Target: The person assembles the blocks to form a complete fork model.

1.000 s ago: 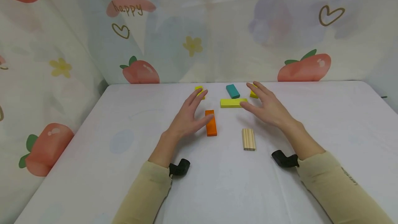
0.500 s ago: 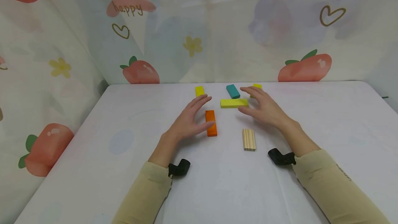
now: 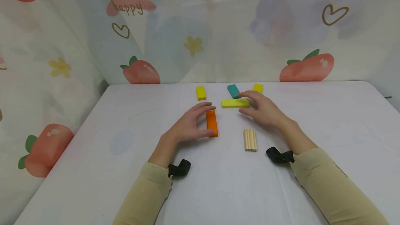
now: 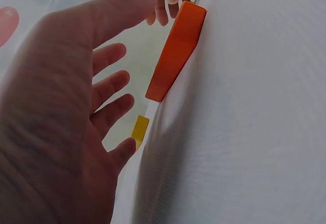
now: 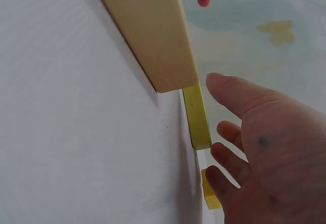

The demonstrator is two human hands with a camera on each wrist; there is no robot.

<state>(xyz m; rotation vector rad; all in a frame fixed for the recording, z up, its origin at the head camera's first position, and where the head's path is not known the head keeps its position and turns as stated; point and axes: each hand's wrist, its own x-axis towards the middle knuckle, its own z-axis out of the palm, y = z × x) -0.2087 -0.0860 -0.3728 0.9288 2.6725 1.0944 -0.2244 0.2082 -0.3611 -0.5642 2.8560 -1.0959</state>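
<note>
My left hand (image 3: 187, 124) hovers beside an orange block (image 3: 212, 122), thumb and fingers spread around it with a gap; the left wrist view shows the orange block (image 4: 178, 51) apart from the fingers. My right hand (image 3: 265, 110) is at the right end of a lime-yellow block (image 3: 231, 103), its fingers loosely bent and holding nothing. In the right wrist view the lime-yellow block (image 5: 196, 117) stands clear of the thumb. A teal block (image 3: 233, 91) lies just behind, partly covered by the right fingertips. Nearer the person lies a pale wooden block with grooves (image 3: 250, 140).
Two yellow blocks lie toward the back edge, a left one (image 3: 201, 93) and a right one (image 3: 258, 88). All blocks rest on a white-covered table (image 3: 231, 190). A printed cloth (image 3: 218, 44) hangs behind it. A black wrist camera (image 3: 179, 168) sits by the left cuff.
My left fingers have come down and toward me over the orange block, uncovering the left yellow block. The right hand has shifted slightly left and lower. The blocks have stayed put.
</note>
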